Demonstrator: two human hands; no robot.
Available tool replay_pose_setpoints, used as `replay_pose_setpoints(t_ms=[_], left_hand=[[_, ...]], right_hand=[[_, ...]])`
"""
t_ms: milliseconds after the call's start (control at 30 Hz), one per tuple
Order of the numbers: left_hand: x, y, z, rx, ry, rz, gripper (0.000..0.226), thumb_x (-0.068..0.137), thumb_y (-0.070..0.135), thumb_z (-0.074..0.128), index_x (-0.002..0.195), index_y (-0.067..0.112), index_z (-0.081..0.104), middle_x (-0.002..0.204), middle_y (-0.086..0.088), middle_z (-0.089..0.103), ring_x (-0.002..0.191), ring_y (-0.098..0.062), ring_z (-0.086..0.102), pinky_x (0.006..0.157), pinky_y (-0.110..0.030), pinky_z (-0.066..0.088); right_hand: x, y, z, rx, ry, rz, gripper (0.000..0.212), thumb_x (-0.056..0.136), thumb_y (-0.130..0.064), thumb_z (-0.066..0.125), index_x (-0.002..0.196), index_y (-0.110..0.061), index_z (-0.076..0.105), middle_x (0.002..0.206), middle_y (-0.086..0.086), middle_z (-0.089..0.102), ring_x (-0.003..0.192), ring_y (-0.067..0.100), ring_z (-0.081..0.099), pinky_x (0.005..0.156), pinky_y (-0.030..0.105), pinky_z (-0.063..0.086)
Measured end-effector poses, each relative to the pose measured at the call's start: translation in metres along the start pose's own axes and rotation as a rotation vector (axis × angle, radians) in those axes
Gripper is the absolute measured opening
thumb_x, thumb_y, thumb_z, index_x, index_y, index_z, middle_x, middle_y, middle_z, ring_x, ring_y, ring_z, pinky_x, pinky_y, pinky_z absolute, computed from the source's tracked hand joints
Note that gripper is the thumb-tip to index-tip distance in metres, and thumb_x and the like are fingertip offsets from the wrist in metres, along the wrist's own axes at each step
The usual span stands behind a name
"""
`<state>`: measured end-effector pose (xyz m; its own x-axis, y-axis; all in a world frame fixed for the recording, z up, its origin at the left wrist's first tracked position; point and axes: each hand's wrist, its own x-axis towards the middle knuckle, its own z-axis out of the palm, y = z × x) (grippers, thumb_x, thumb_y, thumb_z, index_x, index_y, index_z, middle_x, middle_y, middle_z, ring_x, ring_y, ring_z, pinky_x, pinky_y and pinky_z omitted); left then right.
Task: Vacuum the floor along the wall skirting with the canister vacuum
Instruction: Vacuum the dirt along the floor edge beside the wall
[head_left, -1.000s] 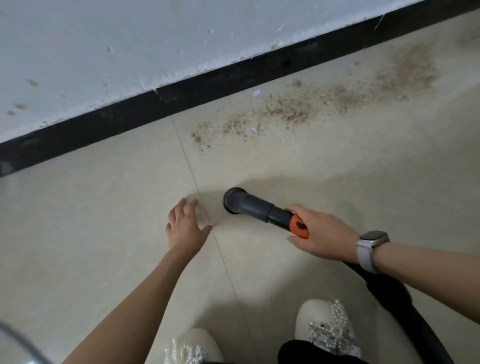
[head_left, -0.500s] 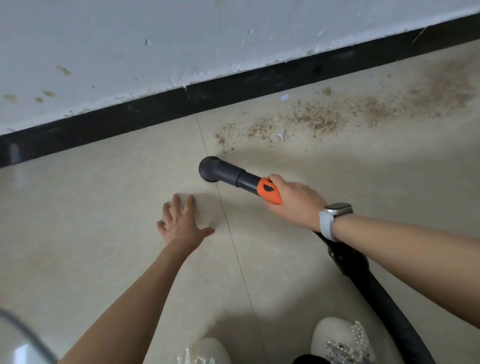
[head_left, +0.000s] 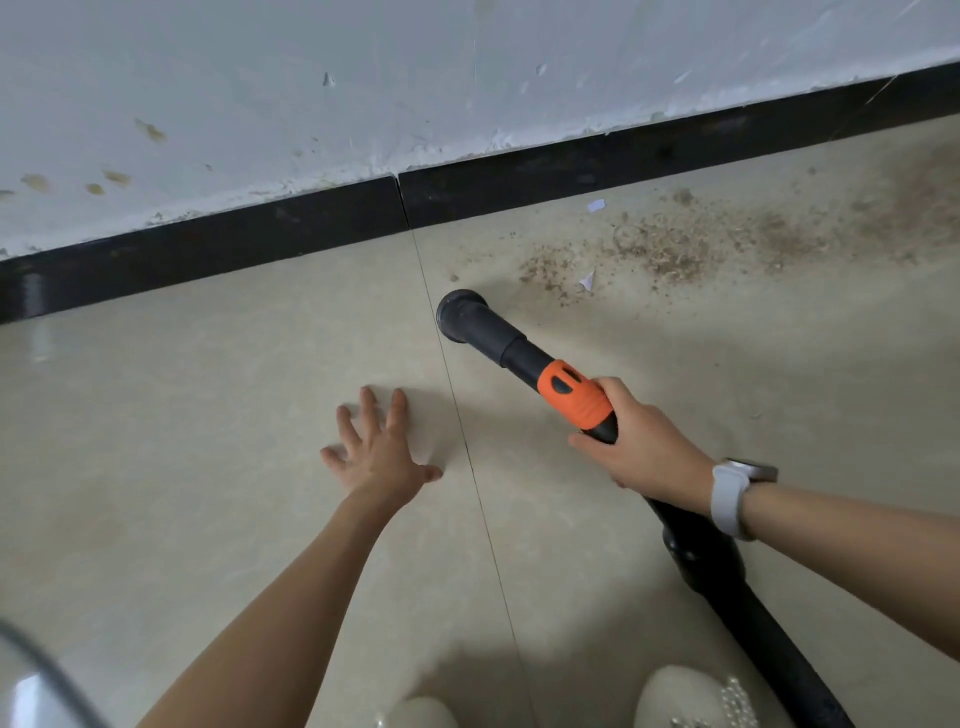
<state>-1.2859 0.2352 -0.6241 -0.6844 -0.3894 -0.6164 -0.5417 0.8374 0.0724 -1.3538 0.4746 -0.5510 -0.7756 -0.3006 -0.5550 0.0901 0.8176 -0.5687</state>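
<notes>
My right hand (head_left: 644, 447) grips the black vacuum hose just behind its orange collar (head_left: 571, 400). The round black nozzle (head_left: 462, 317) points at the beige tile floor, a short way in front of the black skirting (head_left: 519, 176). A band of brown dust and shavings (head_left: 675, 249) lies on the floor right of the nozzle, along the skirting, with small white paper scraps (head_left: 587, 281) in it. My left hand (head_left: 382, 452) rests flat on the tile with fingers spread, left of a tile joint. The black hose (head_left: 753, 608) trails back to the lower right.
The white wall (head_left: 363, 88) above the skirting is chipped and stained. My two pale shoes (head_left: 696, 696) show at the bottom edge. A curved metal edge (head_left: 31, 675) sits in the bottom left corner.
My right hand has pushed the nozzle forward toward the skirting, up to the left end of the dust band. My left hand has stayed flat on the tile.
</notes>
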Motion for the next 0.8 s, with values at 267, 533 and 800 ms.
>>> replay_pose_setpoints(t_ms=[267,533,800], left_hand=[[-0.001,0.000,0.000,-0.002,-0.008,0.012,0.106,0.075,0.049,0.072,0.149,0.033,-0.002,0.157,-0.001,-0.018,0.143,-0.034,-0.015,0.112,-0.056,0.017],[-0.002,-0.002,-0.002,0.007,-0.031,0.013,0.105,0.077,0.050,0.070,0.150,0.034,-0.005,0.157,0.000,-0.022,0.143,-0.032,-0.018,0.111,-0.055,0.017],[-0.002,0.002,-0.003,-0.001,-0.036,0.000,0.104,0.078,0.047,0.070,0.150,0.033,-0.004,0.157,0.000,-0.022,0.143,-0.032,-0.020,0.111,-0.058,0.016]], right_hand=[[0.026,-0.030,0.002,-0.137,0.083,0.013,0.029,0.089,-0.035,0.057,0.101,-0.014,0.041,0.077,0.004,0.055,0.070,0.031,0.058,0.062,0.035,0.044],[0.067,-0.046,-0.011,-0.152,0.211,0.035,0.031,0.091,-0.034,0.055,0.104,-0.010,0.039,0.079,0.008,0.055,0.071,0.033,0.057,0.063,0.037,0.046],[0.065,-0.025,-0.027,-0.149,0.383,0.158,0.030,0.091,-0.032,0.054,0.102,-0.008,0.038,0.082,0.011,0.053,0.073,0.034,0.055,0.064,0.037,0.045]])
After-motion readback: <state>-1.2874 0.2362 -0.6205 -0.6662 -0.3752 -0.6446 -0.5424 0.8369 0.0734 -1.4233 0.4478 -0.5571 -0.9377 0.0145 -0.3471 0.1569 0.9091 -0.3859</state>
